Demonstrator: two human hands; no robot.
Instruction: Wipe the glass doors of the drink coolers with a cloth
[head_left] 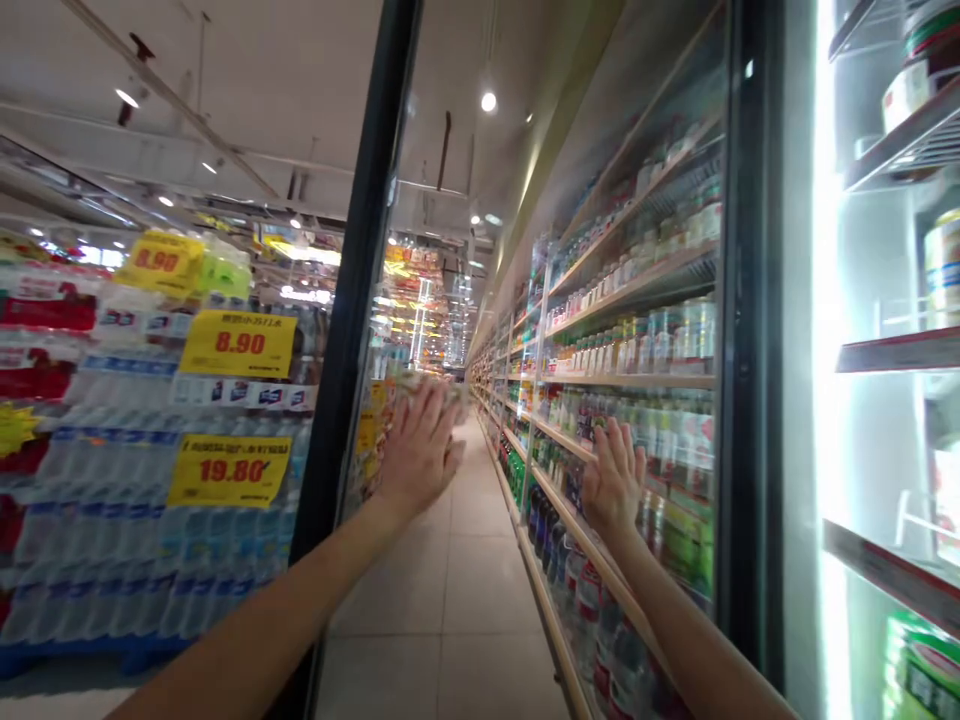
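Standing ahead of the flattened, empty left hand point(421, 447) and right hand point(615, 482), the glass cooler door point(536, 350) runs lengthwise upright, its black left frame point(356, 290) nearer the left hand.

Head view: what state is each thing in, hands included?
Glass door: open
Left hand: raised, open, holding nothing; contact with glass door unclear
Right hand: raised, open, holding nothing; contact likewise unclear
Light strip: lit
Ceiling lamp: lit
Bottles: upright, stacked

Left forearm point(300, 597) extended from bottom left, left hand point(422, 450) held flat near centre; right forearm point(679, 620) extended from bottom right, right hand point(615, 482) raised, fingers up.
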